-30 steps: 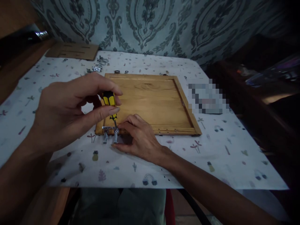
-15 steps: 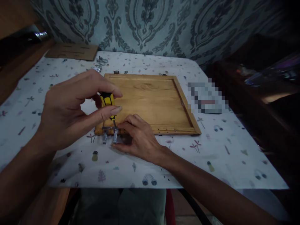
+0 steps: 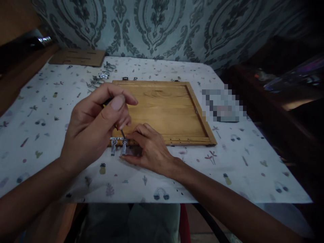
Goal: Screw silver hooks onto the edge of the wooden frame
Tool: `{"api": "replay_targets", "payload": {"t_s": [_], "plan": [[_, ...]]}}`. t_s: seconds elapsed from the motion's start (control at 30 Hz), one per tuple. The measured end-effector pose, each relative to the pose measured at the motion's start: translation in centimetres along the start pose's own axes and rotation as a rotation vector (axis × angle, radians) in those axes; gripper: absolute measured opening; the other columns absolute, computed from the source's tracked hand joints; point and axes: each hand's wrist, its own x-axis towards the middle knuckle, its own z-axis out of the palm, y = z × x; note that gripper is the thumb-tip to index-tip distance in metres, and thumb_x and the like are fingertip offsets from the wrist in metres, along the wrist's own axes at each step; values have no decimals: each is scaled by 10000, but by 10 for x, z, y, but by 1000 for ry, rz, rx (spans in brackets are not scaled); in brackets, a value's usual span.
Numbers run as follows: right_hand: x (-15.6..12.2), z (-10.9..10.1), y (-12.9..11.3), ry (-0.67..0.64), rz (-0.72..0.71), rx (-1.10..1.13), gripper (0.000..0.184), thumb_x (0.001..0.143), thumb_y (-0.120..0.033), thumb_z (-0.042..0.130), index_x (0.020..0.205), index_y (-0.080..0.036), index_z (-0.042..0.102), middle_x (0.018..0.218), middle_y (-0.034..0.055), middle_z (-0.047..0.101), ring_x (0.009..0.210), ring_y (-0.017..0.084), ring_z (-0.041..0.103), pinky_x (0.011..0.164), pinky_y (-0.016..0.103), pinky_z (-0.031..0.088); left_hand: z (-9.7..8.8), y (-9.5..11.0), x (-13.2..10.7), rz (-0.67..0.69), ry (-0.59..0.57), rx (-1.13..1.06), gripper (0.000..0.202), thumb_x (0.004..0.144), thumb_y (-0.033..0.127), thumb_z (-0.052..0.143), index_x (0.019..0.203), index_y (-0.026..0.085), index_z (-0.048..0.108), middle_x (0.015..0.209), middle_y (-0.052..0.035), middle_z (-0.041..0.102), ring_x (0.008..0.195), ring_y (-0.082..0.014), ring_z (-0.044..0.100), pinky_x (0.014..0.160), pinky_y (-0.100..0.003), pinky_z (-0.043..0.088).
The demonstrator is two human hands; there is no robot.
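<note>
A wooden framed panel lies flat on the patterned tablecloth. A silver metal hinge bracket sits at its near left corner, two tabs hanging over the edge. My left hand is closed round a screwdriver; its handle is hidden by my fingers, and its thin shaft slants down onto the bracket. My right hand rests on the table by the panel's near edge, fingers curled and pressed against the bracket's right side.
Several loose metal fittings lie at the far left of the table near a brown cardboard sheet. A blurred-out object lies right of the panel. Dark wooden furniture stands along the right side.
My left hand has moved right and down and turned, so its fingers now cover the yellow-and-black handle that showed before. My right hand and the bracket have stayed put.
</note>
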Motion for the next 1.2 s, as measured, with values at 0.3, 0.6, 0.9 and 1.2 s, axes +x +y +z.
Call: {"api": "replay_targets", "payload": {"t_s": [0.3, 0.6, 0.9, 1.2], "plan": [[0, 0, 0, 8, 0, 13, 481, 834, -597, 726, 1010, -148, 721, 979, 89, 636, 893, 240, 546, 736, 369, 438, 18, -5, 11, -53, 63, -49, 313, 928, 367, 668, 656, 213, 661, 478, 43, 289, 407, -85, 230, 372, -269, 205], [0, 0, 0, -6, 11, 12, 482, 837, -605, 722, 1020, -159, 715, 989, 87, 639, 905, 240, 540, 740, 368, 433, 17, -7, 12, -29, 39, -67, 340, 960, 361, 635, 653, 213, 637, 455, 54, 293, 374, -80, 217, 348, -274, 165], [2, -1, -1, -20, 13, -17, 482, 824, -607, 733, 995, -156, 726, 989, 86, 648, 913, 240, 547, 751, 367, 446, 16, -11, 3, 7, 124, -48, 296, 953, 347, 675, 689, 217, 642, 627, 17, 478, 477, -81, 357, 409, -250, 304], [2, -2, -2, -36, 18, -9, 526, 822, -607, 737, 1023, -121, 729, 983, 101, 624, 920, 246, 533, 750, 371, 440, 13, -9, 5, 42, 155, -37, 424, 951, 489, 660, 653, 197, 583, 650, 14, 470, 450, -66, 314, 376, -262, 262]]}}
